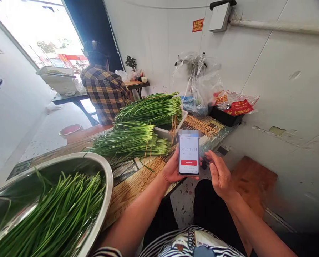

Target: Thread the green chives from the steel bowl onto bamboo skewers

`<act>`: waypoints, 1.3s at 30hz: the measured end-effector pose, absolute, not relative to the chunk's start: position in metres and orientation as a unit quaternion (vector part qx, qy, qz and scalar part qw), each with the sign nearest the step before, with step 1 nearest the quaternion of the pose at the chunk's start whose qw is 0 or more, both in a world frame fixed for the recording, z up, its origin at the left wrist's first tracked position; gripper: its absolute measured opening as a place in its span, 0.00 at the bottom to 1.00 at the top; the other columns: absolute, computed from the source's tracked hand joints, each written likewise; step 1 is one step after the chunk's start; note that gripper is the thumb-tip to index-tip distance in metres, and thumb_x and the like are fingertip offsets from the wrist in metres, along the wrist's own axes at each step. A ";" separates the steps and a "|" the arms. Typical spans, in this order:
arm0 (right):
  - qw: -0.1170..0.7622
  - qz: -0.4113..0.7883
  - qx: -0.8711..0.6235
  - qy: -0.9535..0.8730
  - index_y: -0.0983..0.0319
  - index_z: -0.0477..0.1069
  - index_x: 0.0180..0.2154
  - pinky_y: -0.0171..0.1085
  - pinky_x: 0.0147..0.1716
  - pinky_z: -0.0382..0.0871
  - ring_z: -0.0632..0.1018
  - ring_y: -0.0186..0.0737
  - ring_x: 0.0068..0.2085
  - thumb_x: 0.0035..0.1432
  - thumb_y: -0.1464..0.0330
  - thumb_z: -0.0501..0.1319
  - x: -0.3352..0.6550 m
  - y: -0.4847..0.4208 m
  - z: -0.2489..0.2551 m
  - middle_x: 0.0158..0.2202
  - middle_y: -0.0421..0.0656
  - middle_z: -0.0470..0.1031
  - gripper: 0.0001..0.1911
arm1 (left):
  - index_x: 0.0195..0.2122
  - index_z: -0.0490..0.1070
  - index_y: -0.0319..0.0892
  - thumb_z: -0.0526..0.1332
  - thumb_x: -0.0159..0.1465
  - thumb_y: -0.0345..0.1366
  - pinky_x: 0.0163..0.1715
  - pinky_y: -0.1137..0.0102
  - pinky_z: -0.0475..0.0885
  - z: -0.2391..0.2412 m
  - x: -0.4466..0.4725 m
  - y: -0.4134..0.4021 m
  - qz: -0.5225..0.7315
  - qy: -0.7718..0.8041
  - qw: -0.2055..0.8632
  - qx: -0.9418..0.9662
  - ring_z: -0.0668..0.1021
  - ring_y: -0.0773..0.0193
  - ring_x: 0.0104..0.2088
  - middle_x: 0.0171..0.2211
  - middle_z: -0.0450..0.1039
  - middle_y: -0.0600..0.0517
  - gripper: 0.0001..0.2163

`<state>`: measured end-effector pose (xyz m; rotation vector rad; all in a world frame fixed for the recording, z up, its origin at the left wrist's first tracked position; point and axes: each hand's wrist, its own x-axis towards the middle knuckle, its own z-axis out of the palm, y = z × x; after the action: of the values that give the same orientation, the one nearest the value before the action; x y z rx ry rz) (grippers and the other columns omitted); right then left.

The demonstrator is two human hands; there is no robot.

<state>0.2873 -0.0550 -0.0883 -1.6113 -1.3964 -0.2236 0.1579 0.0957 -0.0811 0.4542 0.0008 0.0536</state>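
My left hand (172,168) holds a smartphone (188,152) upright, fingers wrapped behind it, its screen showing a timer and a red button. My right hand (219,174) hovers just right of the phone with fingers loosely spread, its fingertips near the phone's edge. Both hands are above the table's near edge, over my lap.
A large steel bowl (106,192) full of green chives sits at the near left. Bundles of chives (132,137) and bamboo skewers (138,178) lie on the table, more chives in a white tray (162,132). Plastic bags (202,82) stand at the back. A person in a plaid shirt (104,91) sits beyond.
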 end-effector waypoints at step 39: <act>0.440 0.023 -0.747 -0.498 0.63 0.49 0.64 0.47 0.46 0.73 0.76 0.48 0.49 0.56 0.59 0.60 0.243 -0.045 -0.099 0.55 0.54 0.69 0.39 | 0.58 0.64 0.39 0.40 0.62 0.61 0.47 0.44 0.66 -0.091 0.158 0.099 0.028 0.025 0.968 0.248 0.74 0.42 0.50 0.53 0.69 0.37 0.36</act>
<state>0.2429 -0.0452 -0.0991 -1.8552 -1.2363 0.0581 0.1581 0.0988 -0.0913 0.5004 0.0505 0.0559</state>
